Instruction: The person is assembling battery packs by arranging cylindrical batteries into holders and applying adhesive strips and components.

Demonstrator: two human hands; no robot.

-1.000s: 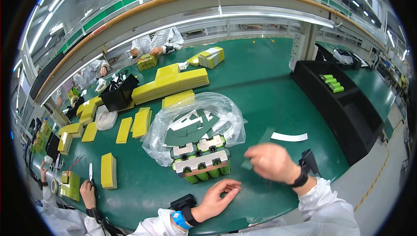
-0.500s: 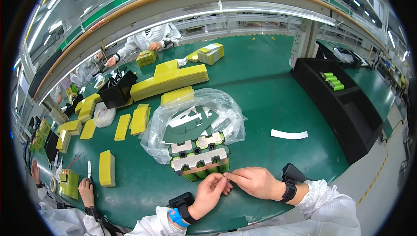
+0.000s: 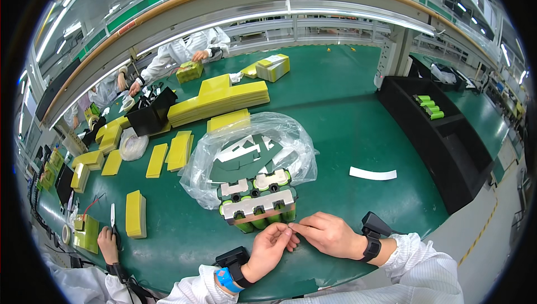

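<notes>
Left hand (image 3: 272, 246): fingers curled, tips pinched together against the right fingertips; what they pinch is too small to tell.
Right hand (image 3: 328, 235): fingers drawn together, tips meeting the left just below the pack.
Battery pack (image 3: 258, 201): green cells on the green table (image 3: 347, 136), just beyond both hands.
Plastic bag (image 3: 246, 150): behind the pack, touching it.

Long green-topped table (image 3: 347, 119) is carrying: a block of green cylindrical cells in white holders (image 3: 258, 202) near the front edge, a crumpled clear plastic bag (image 3: 246, 147) touching behind it, stacks of flat yellow sheets (image 3: 218, 97), and a white paper strip (image 3: 373, 173) lying well apart.
</notes>
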